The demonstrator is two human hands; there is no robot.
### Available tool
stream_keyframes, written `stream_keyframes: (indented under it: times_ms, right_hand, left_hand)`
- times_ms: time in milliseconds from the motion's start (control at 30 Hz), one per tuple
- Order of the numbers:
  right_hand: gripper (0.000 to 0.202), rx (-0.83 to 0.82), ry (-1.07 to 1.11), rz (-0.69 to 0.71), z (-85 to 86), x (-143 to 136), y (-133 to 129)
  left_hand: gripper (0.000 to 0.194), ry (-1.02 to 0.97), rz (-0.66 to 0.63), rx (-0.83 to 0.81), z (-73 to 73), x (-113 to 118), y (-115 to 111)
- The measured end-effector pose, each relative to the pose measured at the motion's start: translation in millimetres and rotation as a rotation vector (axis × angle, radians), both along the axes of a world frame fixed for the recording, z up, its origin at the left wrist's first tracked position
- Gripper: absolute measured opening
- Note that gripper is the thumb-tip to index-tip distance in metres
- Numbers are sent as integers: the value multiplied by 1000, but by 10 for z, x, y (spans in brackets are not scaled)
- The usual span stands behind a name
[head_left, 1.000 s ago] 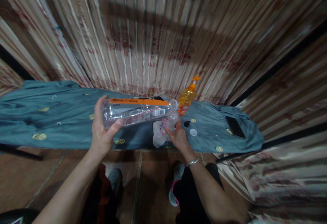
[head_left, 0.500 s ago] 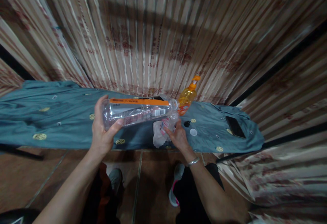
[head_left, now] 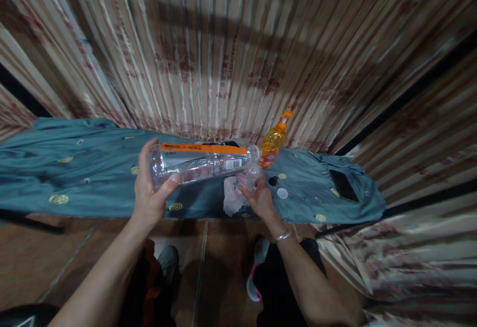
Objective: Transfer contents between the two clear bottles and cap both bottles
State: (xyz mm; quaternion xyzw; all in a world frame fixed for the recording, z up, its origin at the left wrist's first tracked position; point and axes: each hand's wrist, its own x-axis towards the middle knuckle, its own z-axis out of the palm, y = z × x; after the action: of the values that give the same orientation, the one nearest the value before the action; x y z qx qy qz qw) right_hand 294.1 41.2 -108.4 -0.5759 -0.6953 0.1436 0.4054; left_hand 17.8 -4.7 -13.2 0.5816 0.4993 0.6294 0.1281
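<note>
A pleated beige curtain with dark red print stands behind a long surface draped in blue-green patterned cloth. Over that cloth, the large clear plastic bottle with an orange-edged label lies nearly level, its long axis running left to right with the neck end slightly higher in view. The left hand is wrapped round its base, fingers behind and thumb in front, so its open mouth points away from that hand, toward the right one. Behind the mouth stands the amber bottle with an orange spray-like top.

The right hand is closed on a small clear plastic bottle with a pinkish label, which sits just under the large bottle's neck; whether the two mouths touch, I cannot tell. The right hand is the nearer to where they meet. A crumpled whitish piece lies beside the small bottle. Farther right rests a dark phone; between it and the hand are a round white cap and a small black object
</note>
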Motion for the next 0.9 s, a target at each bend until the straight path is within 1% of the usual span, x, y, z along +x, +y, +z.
stream_keyframes:
  times_ms: [300, 733, 900]
  right_hand:
    - [64, -4, 8, 6, -3, -1, 1]
    - [64, -19, -14, -16, 5, -6, 1]
    - [64, -12, -27, -27, 13, -6, 0]
  left_hand:
    - [82, 31, 3, 4, 8, 11, -6]
    - [83, -1, -9, 10, 6, 5, -1]
    - [86, -26, -11, -14, 6, 0, 2]
